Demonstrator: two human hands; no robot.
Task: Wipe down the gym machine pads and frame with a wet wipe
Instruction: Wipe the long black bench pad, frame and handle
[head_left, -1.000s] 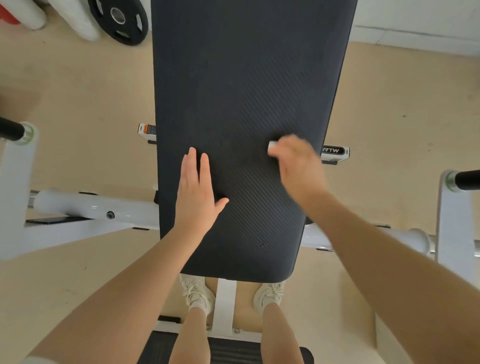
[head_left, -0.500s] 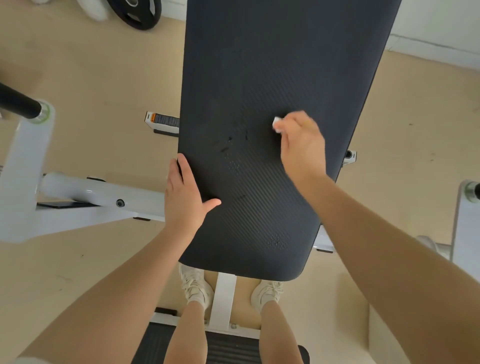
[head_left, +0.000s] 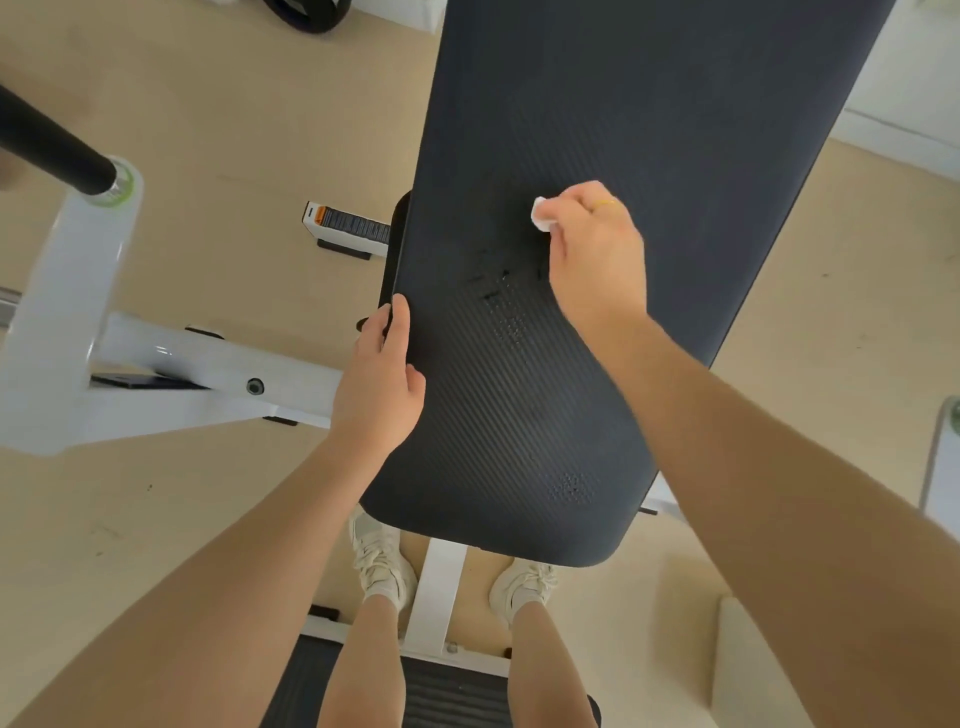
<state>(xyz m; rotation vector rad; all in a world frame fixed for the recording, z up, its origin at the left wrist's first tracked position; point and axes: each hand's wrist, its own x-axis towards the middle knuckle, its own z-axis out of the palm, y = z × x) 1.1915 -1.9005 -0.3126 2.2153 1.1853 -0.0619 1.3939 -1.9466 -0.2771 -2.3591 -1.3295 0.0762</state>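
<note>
I see right hand (head_left: 592, 249) pinching small wet wipe (head_left: 540, 214), pressed on black pad (head_left: 649, 130) mid-surface. Left hand (head_left: 382, 379) grips pad's left edge, thumb on top. Damp smears (head_left: 493, 283) just left of wipe. Risk, my judgement: wipe so bunched that strokes leave gaps; white frame (head_left: 197, 364) untouched, easily skipped.

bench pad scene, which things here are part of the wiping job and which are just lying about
Part of the job:
- wet wipe, pinched in the right hand
- black bench pad, being wiped
- left hand, holding the pad's left edge
- white frame, also due a wipe

Just lying about:
- weight plate on the floor, top left
- black bar, left
</note>
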